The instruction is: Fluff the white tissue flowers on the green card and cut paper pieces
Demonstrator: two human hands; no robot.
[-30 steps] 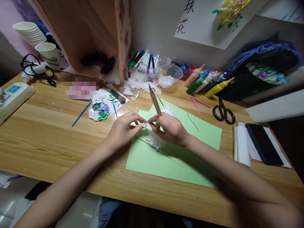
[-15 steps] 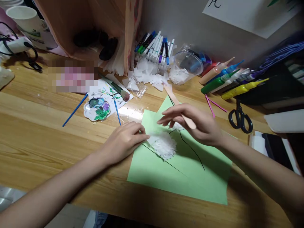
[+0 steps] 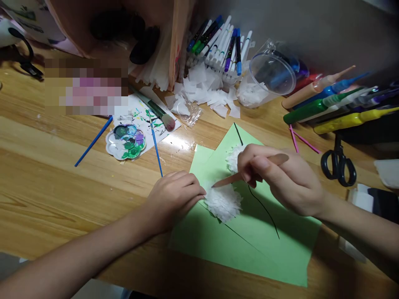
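Pinching a wooden stick, the right hand is pointing it leftward at the paper flower; the curled left hand is pressing just beside.

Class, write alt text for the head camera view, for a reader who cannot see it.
A right hand presses a wooden stick into a white tissue-paper tuft on green paper, while the left hand rests beside it. Markers, paint palette and scissors lie around.

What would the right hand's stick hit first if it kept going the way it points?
The right hand aims its stick left and slightly down. Its tip sits at the white paper cluster; just beyond are the left hand fingers, likely first, though depth is unclear.
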